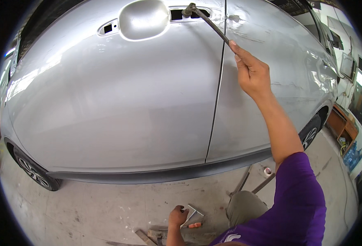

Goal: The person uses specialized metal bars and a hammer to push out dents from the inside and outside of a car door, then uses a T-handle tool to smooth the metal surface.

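Below the black sill point(140, 177) of the silver car point(119, 94), grey floor point(95, 205) is exposed lower left, a hammer point(214, 27) upper centre is gripped by the closed right hand point(253, 71), and the left hand point(176, 216) cannot be read.

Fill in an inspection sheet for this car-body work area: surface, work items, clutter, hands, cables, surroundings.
Surface: silver door with an uncovered handle opening; panel to its right dented and scratched near the top.
Work items: hammer, its head overlapping the handle opening in view, contact unclear; T-shaped metal tool low down.
Clutter: orange-handled tool, tape roll and dark bar low down, by the floor.
Hands: right hand grips the hammer's handle; left hand is at the T-shaped metal tool, grip unclear.
Cables: thin cable on the floor, far right.
Surroundings: brown cabinet, blue plastic bag at right.
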